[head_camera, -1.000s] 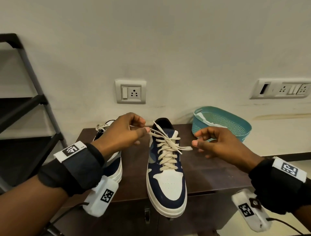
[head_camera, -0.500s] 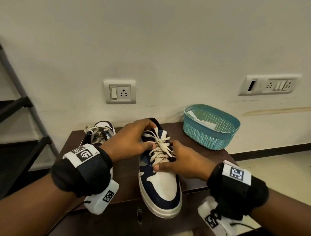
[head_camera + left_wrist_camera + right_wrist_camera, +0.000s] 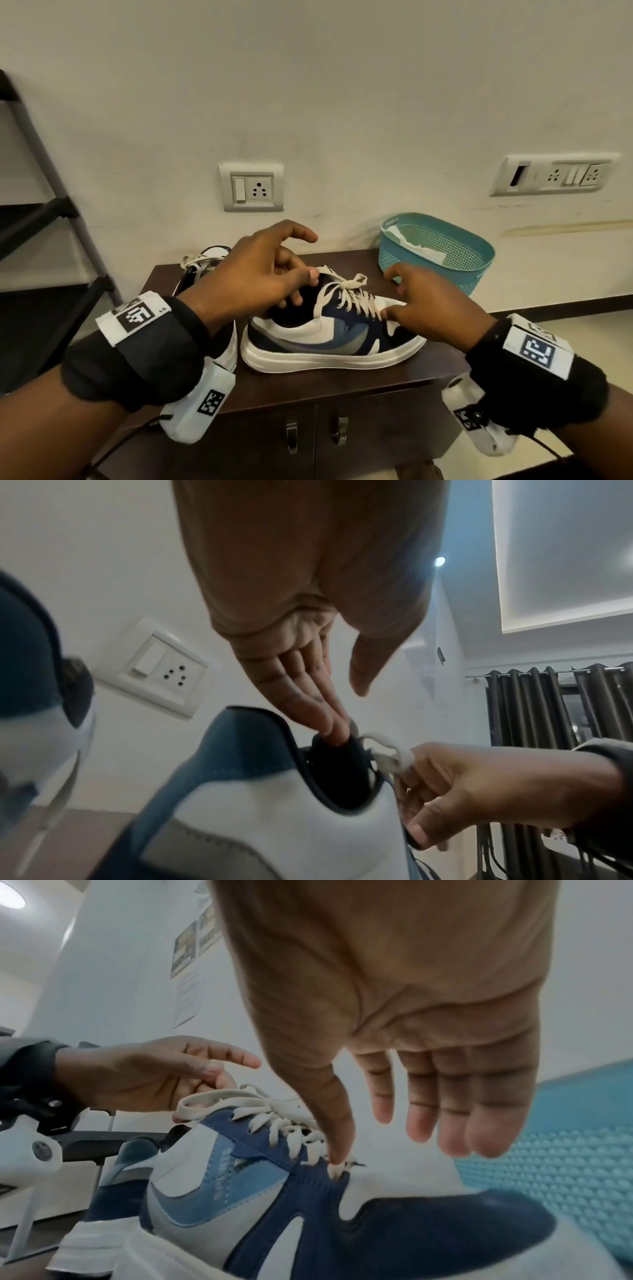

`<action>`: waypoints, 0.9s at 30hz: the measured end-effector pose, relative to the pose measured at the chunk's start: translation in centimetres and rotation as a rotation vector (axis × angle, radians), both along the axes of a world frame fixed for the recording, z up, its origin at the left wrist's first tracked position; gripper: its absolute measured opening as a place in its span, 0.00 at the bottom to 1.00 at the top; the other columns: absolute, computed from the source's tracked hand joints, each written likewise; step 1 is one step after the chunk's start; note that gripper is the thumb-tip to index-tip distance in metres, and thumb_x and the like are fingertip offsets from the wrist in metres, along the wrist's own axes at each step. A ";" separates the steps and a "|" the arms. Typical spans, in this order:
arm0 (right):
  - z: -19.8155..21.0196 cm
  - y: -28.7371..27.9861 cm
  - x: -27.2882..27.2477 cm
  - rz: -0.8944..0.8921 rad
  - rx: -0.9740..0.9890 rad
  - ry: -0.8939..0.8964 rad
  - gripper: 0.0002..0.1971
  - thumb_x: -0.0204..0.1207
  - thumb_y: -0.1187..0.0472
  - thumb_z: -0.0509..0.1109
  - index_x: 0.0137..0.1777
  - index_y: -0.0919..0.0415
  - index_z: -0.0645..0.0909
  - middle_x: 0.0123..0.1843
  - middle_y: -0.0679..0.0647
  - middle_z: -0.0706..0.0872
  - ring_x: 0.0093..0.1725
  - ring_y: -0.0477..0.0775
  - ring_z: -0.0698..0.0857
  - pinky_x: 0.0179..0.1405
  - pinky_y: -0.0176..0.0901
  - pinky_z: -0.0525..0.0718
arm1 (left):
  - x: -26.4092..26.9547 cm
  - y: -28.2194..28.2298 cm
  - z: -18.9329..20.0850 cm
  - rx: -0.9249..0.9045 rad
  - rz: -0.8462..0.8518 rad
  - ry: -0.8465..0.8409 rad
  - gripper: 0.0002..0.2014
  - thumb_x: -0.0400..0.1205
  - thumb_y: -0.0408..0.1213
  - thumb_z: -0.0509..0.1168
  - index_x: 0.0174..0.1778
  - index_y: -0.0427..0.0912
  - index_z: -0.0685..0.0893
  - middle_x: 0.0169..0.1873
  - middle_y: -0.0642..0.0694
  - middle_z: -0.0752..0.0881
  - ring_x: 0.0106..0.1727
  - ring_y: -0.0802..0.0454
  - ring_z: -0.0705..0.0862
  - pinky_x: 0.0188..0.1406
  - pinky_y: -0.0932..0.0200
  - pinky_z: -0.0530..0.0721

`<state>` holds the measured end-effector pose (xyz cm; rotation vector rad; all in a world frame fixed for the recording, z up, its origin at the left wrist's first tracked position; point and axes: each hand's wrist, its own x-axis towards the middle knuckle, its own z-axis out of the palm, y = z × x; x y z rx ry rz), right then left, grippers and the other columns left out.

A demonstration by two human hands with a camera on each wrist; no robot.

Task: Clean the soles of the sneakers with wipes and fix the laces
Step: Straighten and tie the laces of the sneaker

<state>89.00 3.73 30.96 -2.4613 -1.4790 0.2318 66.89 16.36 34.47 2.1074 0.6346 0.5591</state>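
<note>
Two hands work the navy-and-white sneaker point(image 3: 329, 337) on the dark wooden cabinet point(image 3: 342, 387); a second sneaker point(image 3: 205, 260) sits behind it. Head view: left hand point(image 3: 253, 277) fingers tuck into the collar beside the cream laces point(image 3: 346, 291); right hand point(image 3: 424, 305) rests spread on them. A second ago the toe faced the person; now it lies sideways.

Left wrist view: straight fingers point(image 3: 329, 718) enter the sneaker's collar, gripping nothing.

Right wrist view: thumb point(image 3: 337, 1134) presses the lowest lacing, the other digits spread. Lace tidying seems nearly finished; next likely calls for tucking the loose ends.

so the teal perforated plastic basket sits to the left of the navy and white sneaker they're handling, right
Not quite: the teal perforated plastic basket sits to the right of the navy and white sneaker, near its toe. The head view shows this; both stand on the dark wooden cabinet.
</note>
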 end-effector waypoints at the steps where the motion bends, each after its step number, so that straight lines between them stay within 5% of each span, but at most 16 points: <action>1: 0.4 -0.3 -0.2 0.001 0.014 -0.022 0.17 0.71 0.46 0.79 0.56 0.49 0.82 0.49 0.48 0.87 0.50 0.51 0.85 0.42 0.42 0.78 | -0.2 0.4 0.2 0.076 0.063 -0.025 0.18 0.83 0.40 0.74 0.66 0.57 0.80 0.42 0.52 0.93 0.40 0.53 0.92 0.40 0.54 0.91; 3: 0.9 -0.8 -0.5 0.045 -0.029 0.091 0.17 0.74 0.42 0.77 0.40 0.56 0.86 0.34 0.49 0.89 0.35 0.48 0.87 0.31 0.39 0.78 | -0.8 1.5 0.1 0.218 0.162 -0.020 0.15 0.81 0.45 0.75 0.62 0.59 0.82 0.43 0.58 0.92 0.44 0.59 0.89 0.43 0.62 0.85; 5: 0.8 -1.1 -1.6 0.115 -0.178 0.379 0.24 0.77 0.38 0.72 0.38 0.61 0.88 0.33 0.54 0.92 0.30 0.48 0.88 0.31 0.42 0.86 | -1.3 2.4 -0.4 0.243 0.144 0.119 0.15 0.80 0.49 0.75 0.61 0.60 0.83 0.50 0.61 0.89 0.51 0.62 0.87 0.50 0.64 0.84; 7: 0.0 -0.9 -2.7 0.169 -0.230 0.491 0.28 0.77 0.34 0.69 0.42 0.61 0.89 0.37 0.55 0.93 0.35 0.50 0.90 0.39 0.48 0.90 | -1.5 2.8 -1.5 0.207 0.051 0.289 0.12 0.81 0.47 0.75 0.59 0.61 0.85 0.53 0.63 0.89 0.54 0.66 0.87 0.58 0.63 0.84; 11: -0.6 0.1 -3.5 0.147 -0.175 0.457 0.39 0.74 0.24 0.58 0.42 0.61 0.91 0.35 0.54 0.93 0.41 0.55 0.93 0.49 0.51 0.91 | -1.4 2.5 -1.6 0.195 0.023 0.375 0.08 0.82 0.44 0.73 0.56 0.59 0.87 0.49 0.61 0.90 0.49 0.68 0.88 0.48 0.72 0.83; 14: -0.3 0.5 -3.1 0.125 -0.129 0.417 0.42 0.74 0.22 0.54 0.40 0.63 0.90 0.35 0.54 0.93 0.38 0.52 0.91 0.42 0.44 0.88 | -1.6 1.9 -1.2 0.208 0.032 0.412 0.09 0.81 0.49 0.74 0.56 0.59 0.86 0.46 0.58 0.90 0.47 0.67 0.88 0.46 0.72 0.85; 17: -0.4 0.8 -2.6 0.109 -0.062 0.335 0.47 0.70 0.20 0.53 0.39 0.70 0.83 0.33 0.60 0.86 0.34 0.55 0.86 0.40 0.52 0.87 | -1.4 1.3 -1.6 0.133 0.043 0.387 0.09 0.81 0.51 0.74 0.54 0.55 0.87 0.45 0.54 0.92 0.45 0.60 0.91 0.41 0.69 0.87; 19: -0.6 1.1 -2.5 0.076 -0.015 0.470 0.43 0.73 0.24 0.58 0.51 0.71 0.84 0.46 0.64 0.90 0.45 0.60 0.91 0.47 0.59 0.91 | -0.8 0.9 -2.2 0.026 0.022 0.337 0.08 0.82 0.47 0.73 0.54 0.50 0.87 0.43 0.49 0.93 0.42 0.49 0.93 0.42 0.56 0.92; 21: -0.6 1.2 -2.9 0.035 0.032 0.686 0.35 0.73 0.27 0.64 0.60 0.58 0.85 0.57 0.58 0.90 0.54 0.58 0.91 0.51 0.57 0.92 | 0.2 0.6 -2.7 -0.099 0.001 0.292 0.09 0.84 0.44 0.73 0.56 0.44 0.86 0.40 0.42 0.93 0.39 0.44 0.93 0.44 0.46 0.94; 24: -0.4 1.3 -3.1 0.033 0.069 0.814 0.25 0.72 0.30 0.69 0.60 0.46 0.84 0.56 0.48 0.91 0.53 0.52 0.91 0.52 0.55 0.92 | 1.9 0.2 -3.5 -0.216 -0.019 0.223 0.14 0.83 0.44 0.73 0.60 0.41 0.82 0.40 0.40 0.92 0.40 0.41 0.93 0.46 0.39 0.94; 27: -0.4 1.8 -2.8 -0.001 0.117 0.770 0.10 0.83 0.49 0.70 0.60 0.49 0.83 0.55 0.52 0.91 0.51 0.55 0.91 0.46 0.53 0.93 | 3.3 0.2 -4.2 -0.200 -0.007 0.189 0.16 0.82 0.47 0.74 0.60 0.44 0.80 0.43 0.40 0.91 0.42 0.41 0.94 0.46 0.38 0.94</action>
